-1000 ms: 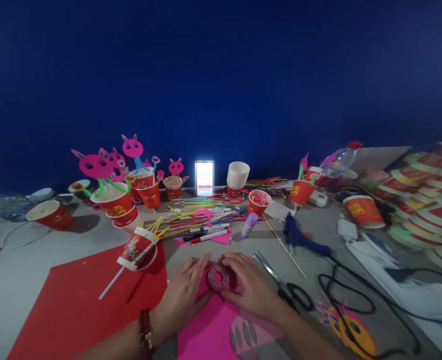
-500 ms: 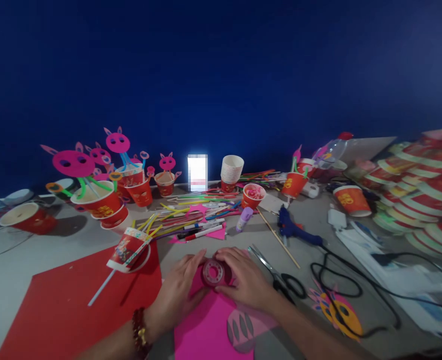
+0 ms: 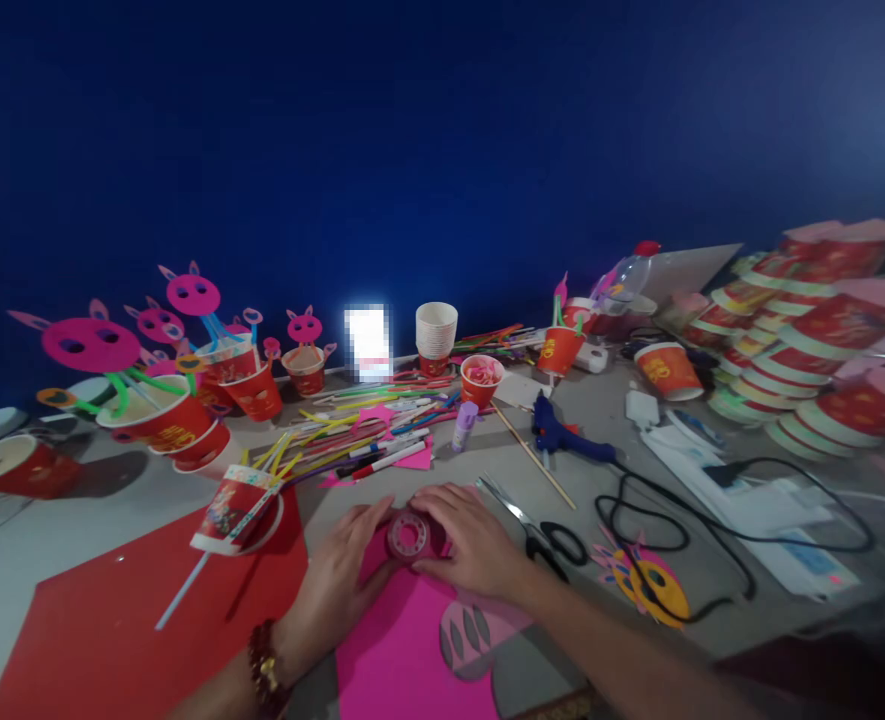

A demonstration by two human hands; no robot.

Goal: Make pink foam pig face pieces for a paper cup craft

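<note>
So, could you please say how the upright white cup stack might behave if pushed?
The white cup stack would probably tip easily, as it narrows toward its base. It looks like paper, so likely light. The closely nested rims suggest it may move as one.

Tape roll (image 3: 409,536): smooth plastic look, slight shine. Pink sheet (image 3: 404,650), red sheet (image 3: 149,620): matt, smooth, paper-like. Scissors (image 3: 530,526): shiny metal blades, black plastic handles. Glue gun (image 3: 566,437): smooth blue plastic. Stick (image 3: 534,456): bare wood. Bottle (image 3: 632,272): clear glossy plastic. Bracelet (image 3: 260,648): glossy beads.
</note>
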